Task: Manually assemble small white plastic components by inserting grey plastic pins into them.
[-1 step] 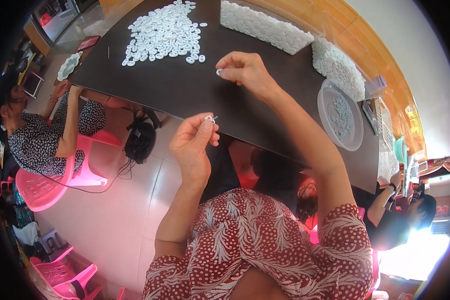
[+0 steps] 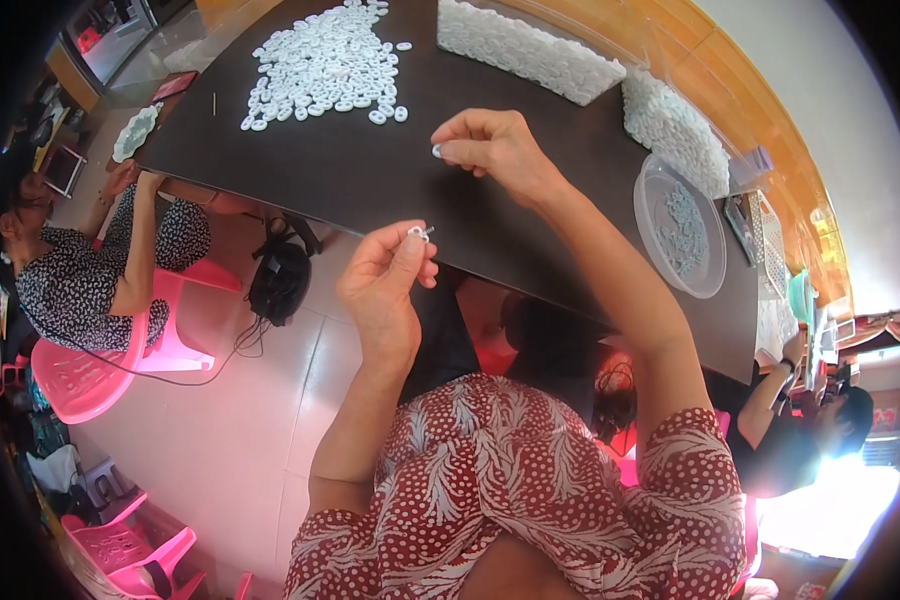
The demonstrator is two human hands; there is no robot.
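Note:
My left hand [image 2: 382, 290] is raised just off the table's near edge, thumb and fingers pinched on a small white ring-like piece [image 2: 417, 232] with a short thin grey pin sticking out to the right. Over the dark table [image 2: 370, 175], my right hand [image 2: 502, 155] pinches another small white piece [image 2: 437, 151] between thumb and forefinger; its full shape is partly covered by the fingertips. Farther off to the left lies a wide pile of small white oval pieces with holes [image 2: 320, 65], several of them loose at its rim.
Clear containers packed with white pieces [image 2: 530, 55] line the far right edge. A round clear tub [image 2: 645, 235] with small grey-blue parts stands at the right, beside a white perforated basket [image 2: 767, 245]. One person sits left on a pink chair [image 2: 95, 375]; another [image 2: 780, 440] is at right.
My right hand has come very slightly nearer to me with its white piece. The left hand keeps its pinch; the whole view has shifted a little.

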